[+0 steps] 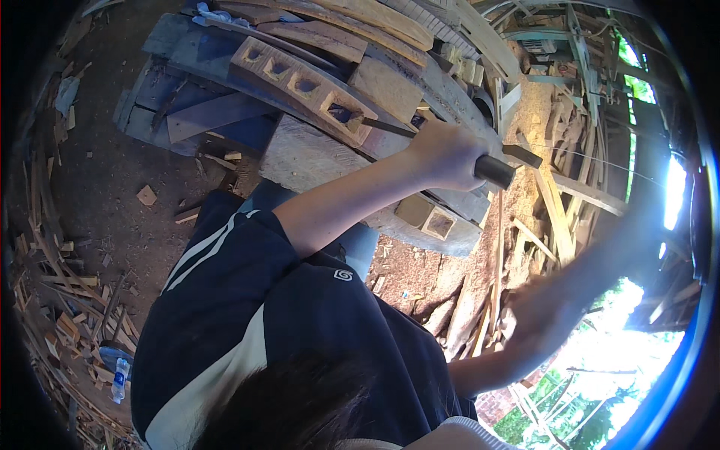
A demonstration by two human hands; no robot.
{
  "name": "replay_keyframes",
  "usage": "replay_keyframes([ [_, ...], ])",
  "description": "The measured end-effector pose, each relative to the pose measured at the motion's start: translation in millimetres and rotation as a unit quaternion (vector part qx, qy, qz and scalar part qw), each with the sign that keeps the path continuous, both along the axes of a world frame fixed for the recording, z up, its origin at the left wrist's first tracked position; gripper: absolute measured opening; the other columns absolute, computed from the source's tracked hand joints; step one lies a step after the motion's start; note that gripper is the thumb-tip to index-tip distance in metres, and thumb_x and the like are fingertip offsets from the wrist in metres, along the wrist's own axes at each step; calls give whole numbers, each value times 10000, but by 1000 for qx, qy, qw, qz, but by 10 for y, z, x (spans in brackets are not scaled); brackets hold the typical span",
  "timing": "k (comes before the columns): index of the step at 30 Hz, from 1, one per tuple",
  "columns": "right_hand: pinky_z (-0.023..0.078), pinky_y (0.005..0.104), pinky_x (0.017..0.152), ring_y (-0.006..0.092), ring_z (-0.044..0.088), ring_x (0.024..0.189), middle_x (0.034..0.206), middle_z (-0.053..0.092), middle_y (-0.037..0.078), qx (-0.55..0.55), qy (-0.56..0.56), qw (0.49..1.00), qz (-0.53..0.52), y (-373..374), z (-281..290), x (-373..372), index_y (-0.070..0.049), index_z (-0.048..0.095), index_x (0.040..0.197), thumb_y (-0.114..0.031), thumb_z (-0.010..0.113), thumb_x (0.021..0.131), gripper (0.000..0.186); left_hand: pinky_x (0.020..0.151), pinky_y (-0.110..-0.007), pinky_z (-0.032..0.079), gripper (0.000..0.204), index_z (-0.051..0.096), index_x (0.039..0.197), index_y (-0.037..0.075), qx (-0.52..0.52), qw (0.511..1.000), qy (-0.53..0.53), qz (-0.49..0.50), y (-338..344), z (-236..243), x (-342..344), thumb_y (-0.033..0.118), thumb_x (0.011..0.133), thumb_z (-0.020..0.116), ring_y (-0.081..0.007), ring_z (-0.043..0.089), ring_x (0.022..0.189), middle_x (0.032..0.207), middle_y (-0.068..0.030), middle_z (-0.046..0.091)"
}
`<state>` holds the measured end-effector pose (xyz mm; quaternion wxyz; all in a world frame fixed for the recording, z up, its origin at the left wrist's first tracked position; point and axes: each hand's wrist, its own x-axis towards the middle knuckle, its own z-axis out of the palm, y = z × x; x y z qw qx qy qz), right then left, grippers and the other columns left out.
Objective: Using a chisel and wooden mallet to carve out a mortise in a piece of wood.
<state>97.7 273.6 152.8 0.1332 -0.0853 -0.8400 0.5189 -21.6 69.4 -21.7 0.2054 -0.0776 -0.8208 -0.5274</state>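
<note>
My left hand (448, 155) is closed around a chisel (495, 172), whose dark, thick handle end sticks out past my fist. The chisel's narrow blade slants down to the edge of a square hole in a wooden beam (291, 81). Several such holes run in a row along that beam. On the right, my right hand (534, 321) is smeared by motion. It appears closed on a long, thick club-like tool (630, 202), raised and too blurred to tell its exact kind.
Thick planks and boards (315, 154) lie under and behind the beam. A shorter block with a square hole (438, 223) sits nearer to me. Wood scraps (147, 196) litter the ground on the left, beside a plastic bottle (120, 380). Long offcuts (556, 214) are heaped at the right.
</note>
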Motion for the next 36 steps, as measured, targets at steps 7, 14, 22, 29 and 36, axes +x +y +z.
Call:
replay_keyframes([
  [7,581,386,677,307,697,823,995,656,229,173,-76,981,35,-347,-347,-90,19,403,1398,-247,556,1002,501,517,-399,500,229,676,729,192,-2,999,20,33,48,-75,24,406,710,756,-260,666,547,600,-31,643],
  [14,525,403,814,254,658,870,908,685,146,-51,122,991,17,-25,69,-109,-40,600,1214,-347,531,978,393,530,-399,505,183,674,729,197,23,998,47,44,13,-82,4,358,693,755,-257,669,569,606,-26,637],
  [22,554,395,826,294,674,946,1189,629,227,232,-14,973,-7,-1,-95,-188,65,413,1435,-314,608,954,643,537,-398,518,189,675,731,205,31,995,57,79,-46,-67,-25,366,693,766,-257,679,593,613,-15,645],
  [29,576,362,832,309,664,1013,1156,624,232,407,-83,910,-4,-27,-93,-322,41,425,1441,-364,552,995,616,533,-387,519,216,676,729,204,31,993,61,94,-23,-98,-19,397,710,772,-253,675,575,598,-13,640],
  [36,576,353,830,298,667,1027,1153,627,212,138,74,987,49,-141,140,-302,11,418,1457,-306,628,968,619,541,-380,524,215,681,740,194,35,995,53,76,-62,-129,-65,382,712,780,-245,684,600,639,-23,668],
])
